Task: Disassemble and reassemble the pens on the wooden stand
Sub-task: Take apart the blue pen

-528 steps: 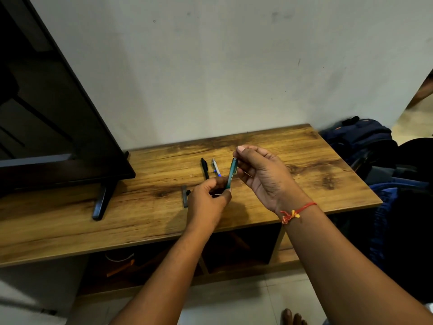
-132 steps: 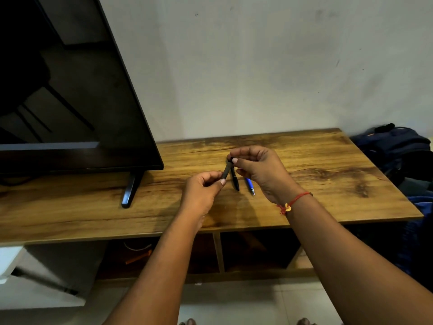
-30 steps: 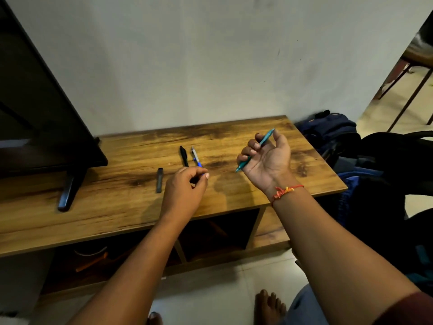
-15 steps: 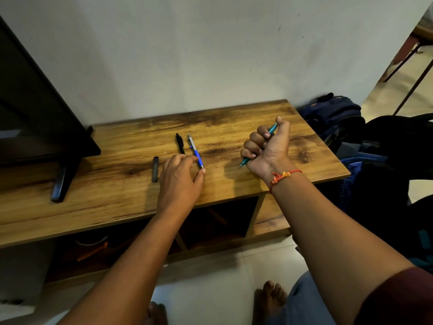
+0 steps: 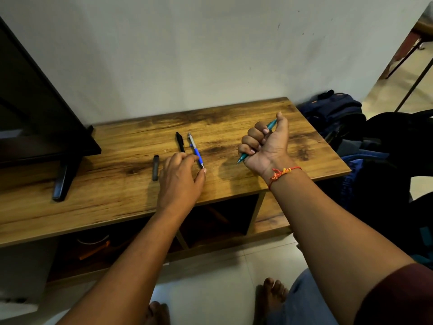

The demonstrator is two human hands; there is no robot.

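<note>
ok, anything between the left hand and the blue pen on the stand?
Nothing visible. The left hand is right at the tip of the blue pen; contact unclear. The black pen lies beside it, to its left, off the path.

TV (image 5: pixel 35 109), blue backpack (image 5: pixel 332 109), perhaps a chair (image 5: pixel 414 55)

Dim indoor light; soft hand shadows fall on the stand (image 5: pixel 117 184); wide-angle bending at edges; focus sharp.

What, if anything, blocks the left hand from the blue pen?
Likely nothing, so yes: the left hand is at the near tip of the blue pen, the black pen lies apart, and the right hand grips the teal pen elsewhere.
</note>
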